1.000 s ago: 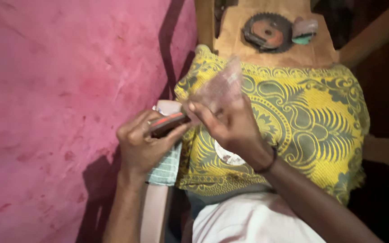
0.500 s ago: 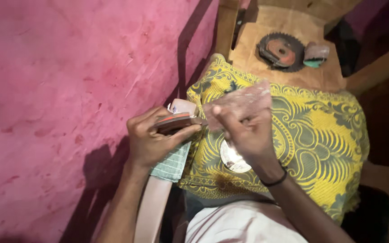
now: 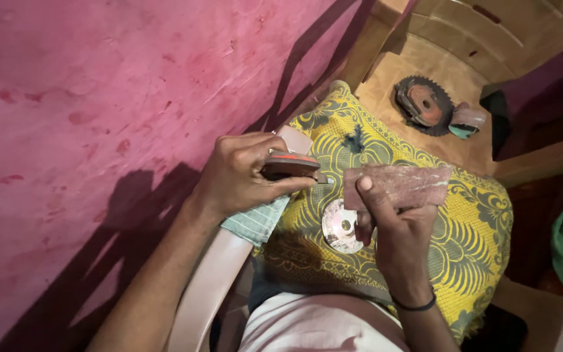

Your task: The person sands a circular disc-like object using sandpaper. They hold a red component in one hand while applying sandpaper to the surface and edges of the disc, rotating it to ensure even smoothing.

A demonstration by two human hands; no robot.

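**Hands met over the patterned cushion, folding tool facing the sandpaper**

Both hands worked close together above the yellow patterned cushion point(image 3: 425, 254). Left hand point(image 3: 239, 176) was curled shut around a small red-handled folding tool point(image 3: 289, 164), its long axis running roughly level across the view, with a short dark tip pointing toward the right hand. Right hand point(image 3: 392, 225) pinched a rectangular piece of reddish-brown sandpaper point(image 3: 399, 186) between thumb and fingers; the sheet's long side also ran across the view, its near edge just beside the tool's tip, perhaps touching, though that was hard to tell. So the sheet lay directly ahead of the tip, and the left hand was the nearer to the tool.

Under the left hand lay a striped green cloth point(image 3: 255, 221) over a pale chair arm point(image 3: 210, 287). A shiny disc point(image 3: 341, 227) rested on the cushion below the sandpaper. Farther off, a toothed saw blade point(image 3: 423, 104) sat on a wooden surface point(image 3: 386, 78), beside the pink wall point(image 3: 99, 98).
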